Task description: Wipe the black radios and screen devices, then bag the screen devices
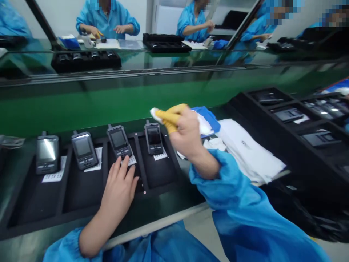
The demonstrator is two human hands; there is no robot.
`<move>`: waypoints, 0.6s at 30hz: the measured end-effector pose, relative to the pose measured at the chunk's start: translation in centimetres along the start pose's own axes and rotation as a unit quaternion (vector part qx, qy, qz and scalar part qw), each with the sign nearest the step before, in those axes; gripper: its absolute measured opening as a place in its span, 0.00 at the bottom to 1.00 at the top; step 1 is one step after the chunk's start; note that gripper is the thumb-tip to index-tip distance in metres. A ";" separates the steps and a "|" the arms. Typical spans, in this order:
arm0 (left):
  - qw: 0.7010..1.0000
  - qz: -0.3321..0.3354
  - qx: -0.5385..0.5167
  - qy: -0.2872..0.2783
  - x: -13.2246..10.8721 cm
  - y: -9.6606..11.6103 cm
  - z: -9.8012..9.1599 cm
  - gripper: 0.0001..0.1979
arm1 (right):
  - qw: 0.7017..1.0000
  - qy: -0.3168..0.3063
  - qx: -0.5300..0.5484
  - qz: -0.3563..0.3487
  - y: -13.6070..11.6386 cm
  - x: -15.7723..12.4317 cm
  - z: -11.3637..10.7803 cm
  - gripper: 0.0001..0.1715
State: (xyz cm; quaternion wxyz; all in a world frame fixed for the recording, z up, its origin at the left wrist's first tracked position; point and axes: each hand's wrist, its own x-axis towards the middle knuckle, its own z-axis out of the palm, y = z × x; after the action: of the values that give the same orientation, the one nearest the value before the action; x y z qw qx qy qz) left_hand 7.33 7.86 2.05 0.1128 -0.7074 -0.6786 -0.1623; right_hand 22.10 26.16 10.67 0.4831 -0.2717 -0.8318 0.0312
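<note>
Dark-grey handheld device with screen and stub antenna, third from left in a black four-compartment tray; left hand at its near edge, fingers loosely spread, clasping nothing. Right hand, raised at the tray's right, yellow-covered fingers pinching a small white wad. Three similar dark-grey devices, one per remaining compartment, with white printed slips. Right: white sheets, blue-and-white packet. Far side: upright green panel.

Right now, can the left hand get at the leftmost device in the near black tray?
Probably yes. The left hand seems to hold nothing, and nothing covers the leftmost device. The second device from the left stands between them, but the hand could likely pass over it.
</note>
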 end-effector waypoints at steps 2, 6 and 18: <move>1.000 -0.015 -0.001 -0.012 -0.4 0.5 -0.1 0.16 | 0.988 -0.152 -0.013 0.013 -0.8 0.1 3.2 0.20; 0.998 -0.049 0.005 -0.047 -0.6 1.4 0.0 0.20 | 0.947 -0.318 -0.029 -0.034 -2.8 1.2 8.6 0.19; 0.992 -0.107 -0.003 -0.066 -0.6 1.6 0.1 0.32 | 0.892 -0.370 -0.050 -0.255 -4.4 -2.2 10.0 0.13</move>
State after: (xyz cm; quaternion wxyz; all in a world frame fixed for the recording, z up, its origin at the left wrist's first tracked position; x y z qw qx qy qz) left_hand 8.94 7.28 1.84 0.0475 -0.6400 -0.7561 -0.1280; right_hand 12.91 23.42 5.04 0.1169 -0.0426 -0.9915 -0.0367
